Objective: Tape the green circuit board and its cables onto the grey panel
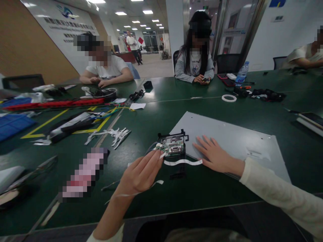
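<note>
A small green circuit board (171, 148) sits in a black metal frame (174, 138) at the near-left corner of a grey metal panel (234, 139) on the green table. My left hand (140, 174) reaches toward the board, its fingers pinched on a white flat ribbon strip (163, 155) at the board's left edge. A second white ribbon cable (183, 162) lies in front of the frame. My right hand (216, 155) rests flat on the grey panel with fingers spread, just right of the frame.
Loose white ribbon strips (113, 134) lie to the left, beside cables and yellow floor-style tape (45, 124). A tape roll (229, 98) and water bottle (241, 74) stand farther back. Three people sit at the table's far side; the table's front edge is near me.
</note>
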A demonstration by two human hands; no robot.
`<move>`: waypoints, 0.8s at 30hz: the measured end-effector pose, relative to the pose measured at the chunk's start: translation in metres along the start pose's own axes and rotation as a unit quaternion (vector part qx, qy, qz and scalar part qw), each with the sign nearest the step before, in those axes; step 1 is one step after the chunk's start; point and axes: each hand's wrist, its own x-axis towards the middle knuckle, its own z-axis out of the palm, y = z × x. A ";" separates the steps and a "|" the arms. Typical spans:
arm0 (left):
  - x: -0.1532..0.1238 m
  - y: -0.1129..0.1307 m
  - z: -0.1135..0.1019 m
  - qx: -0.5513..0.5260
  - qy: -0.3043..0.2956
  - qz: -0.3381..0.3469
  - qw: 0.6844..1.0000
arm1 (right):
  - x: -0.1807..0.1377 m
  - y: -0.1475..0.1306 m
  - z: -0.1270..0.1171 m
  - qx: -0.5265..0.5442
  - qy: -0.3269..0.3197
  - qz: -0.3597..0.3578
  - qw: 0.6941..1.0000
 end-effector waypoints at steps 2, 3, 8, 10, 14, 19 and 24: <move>0.002 -0.001 0.003 -0.003 -0.002 -0.002 1.000 | 0.003 -0.015 -0.003 0.017 -0.006 -0.037 0.999; 0.003 -0.001 0.005 -0.009 -0.004 -0.007 1.000 | 0.005 -0.022 -0.004 0.026 -0.006 -0.056 0.998; 0.012 -0.002 0.017 -0.038 -0.012 -0.023 0.999 | 0.011 -0.054 -0.012 0.070 0.006 -0.148 0.987; 0.018 -0.001 0.024 -0.040 -0.015 -0.019 0.999 | 0.009 -0.062 -0.015 0.084 0.008 -0.184 0.979; 0.031 0.005 0.043 -0.074 -0.028 -0.025 0.997 | -0.009 -0.069 -0.021 0.096 -0.003 -0.257 0.962; 0.042 0.023 0.068 -0.100 -0.065 0.008 0.993 | -0.062 -0.048 -0.027 0.112 0.065 -0.241 0.962; 0.057 0.040 0.083 -0.127 -0.108 0.033 0.985 | -0.103 0.006 -0.024 0.068 0.196 -0.040 0.977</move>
